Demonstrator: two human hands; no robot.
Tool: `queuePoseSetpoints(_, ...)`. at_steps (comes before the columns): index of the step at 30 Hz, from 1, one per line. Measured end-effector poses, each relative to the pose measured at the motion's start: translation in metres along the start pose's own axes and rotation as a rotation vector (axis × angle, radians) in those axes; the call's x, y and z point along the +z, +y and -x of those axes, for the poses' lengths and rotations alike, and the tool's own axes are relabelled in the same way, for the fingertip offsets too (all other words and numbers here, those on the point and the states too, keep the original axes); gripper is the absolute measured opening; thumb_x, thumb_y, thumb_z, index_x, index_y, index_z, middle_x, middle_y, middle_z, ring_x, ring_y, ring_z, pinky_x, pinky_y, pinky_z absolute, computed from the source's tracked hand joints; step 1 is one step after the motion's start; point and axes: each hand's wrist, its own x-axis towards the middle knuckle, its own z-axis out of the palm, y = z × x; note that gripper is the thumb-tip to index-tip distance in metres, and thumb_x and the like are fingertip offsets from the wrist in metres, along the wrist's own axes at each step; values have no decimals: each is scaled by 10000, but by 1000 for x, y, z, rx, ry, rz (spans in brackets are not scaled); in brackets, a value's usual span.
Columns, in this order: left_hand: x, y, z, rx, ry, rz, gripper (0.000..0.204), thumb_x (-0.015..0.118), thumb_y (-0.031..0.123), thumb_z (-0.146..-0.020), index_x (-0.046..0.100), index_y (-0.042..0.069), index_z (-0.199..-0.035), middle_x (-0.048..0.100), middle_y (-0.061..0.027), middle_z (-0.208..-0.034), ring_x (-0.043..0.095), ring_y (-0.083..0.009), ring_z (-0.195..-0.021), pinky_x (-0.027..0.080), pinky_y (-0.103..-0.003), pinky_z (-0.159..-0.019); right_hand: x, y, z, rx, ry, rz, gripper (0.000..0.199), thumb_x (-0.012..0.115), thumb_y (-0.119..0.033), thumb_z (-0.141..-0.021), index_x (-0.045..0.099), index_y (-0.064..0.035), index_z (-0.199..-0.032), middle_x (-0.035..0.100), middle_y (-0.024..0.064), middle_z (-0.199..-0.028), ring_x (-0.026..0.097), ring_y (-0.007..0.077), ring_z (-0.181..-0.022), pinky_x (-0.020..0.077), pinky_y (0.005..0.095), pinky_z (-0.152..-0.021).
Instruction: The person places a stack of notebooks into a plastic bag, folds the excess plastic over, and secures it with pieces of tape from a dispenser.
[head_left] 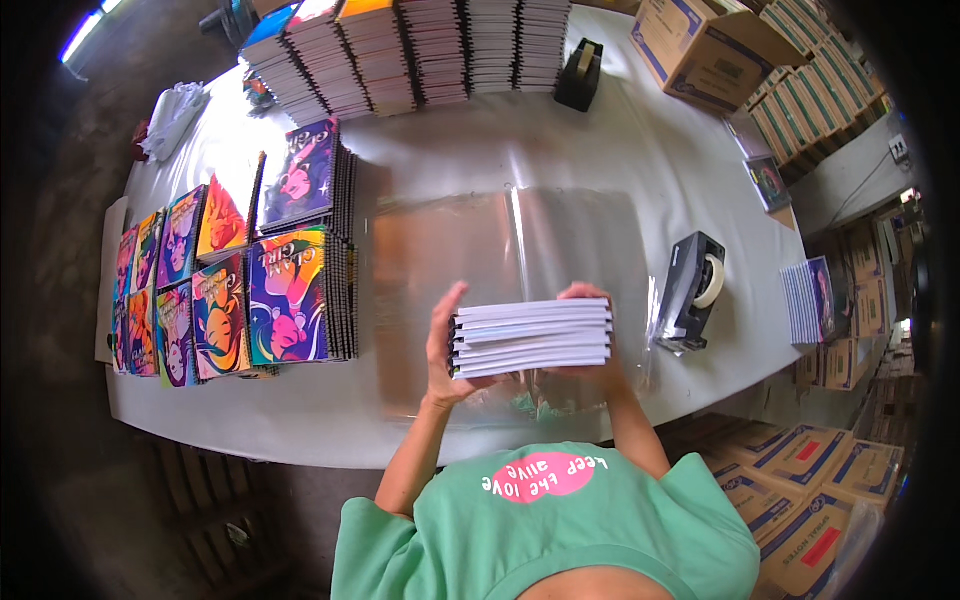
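Between my two hands is a small stack of spiral notebooks (pixel 532 338), held above the table with its white page edges showing. My left hand (pixel 443 350) wraps the stack's left end, where dark spiral binding shows. My right hand (pixel 597 370) grips the right end, its fingers over the far top edge and its palm partly hidden below. Under the stack lies a sheet of transparent plastic (pixel 430 260), flat on the white-covered table (pixel 320 405). Close to my right hand stands a black tape dispenser (pixel 692 290) with a roll of clear tape.
Piles of colourful spiral notebooks (pixel 290 295) occupy the left side. Tall notebook stacks (pixel 440 55) line the far edge, beside a second tape dispenser (pixel 580 78). A cardboard box (pixel 690 50) sits far right. More boxes (pixel 800 480) are stacked off the table's near right edge.
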Motion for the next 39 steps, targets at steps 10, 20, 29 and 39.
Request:
queuePoseSetpoints(10,9,-16,11,-108,27,133,1168,878,404,-475,270,-14,-1381,407,-186,-1323,443,-289,-1203,364,-412,-1010,4,42,8,-83,-54,-73,875,843,-362,-583,393,-44,-1263,442,106,-1251,422,237,-1188,287,389,-1058)
queuePoseSetpoints(20,21,-50,46,-102,171,98,409,523,163,-897,418,-8,-1253,538,-167,-1175,507,-254,-1131,359,-384,-1024,2,78,28,-68,17,-173,499,616,-292,-854,394,-49,-1229,506,112,-1170,467,221,-1157,295,374,-1054)
queuePoseSetpoints(29,21,36,-41,-533,11,-235,777,854,375,-580,506,-27,-1147,651,-178,-980,643,-244,-898,513,-347,-794,1,0,-28,299,107,315,905,917,-309,-454,480,-1,-1183,598,143,-1111,584,222,-1012,466,354,-892)
queuePoseSetpoints(39,-35,-28,32,-388,-112,-1281,712,516,434,-871,291,-16,-1375,227,-281,-1428,195,-382,-1348,216,-461,-1079,-8,44,-51,990,-121,50,569,880,-308,-534,676,52,-924,679,145,-903,647,191,-812,516,305,-751)
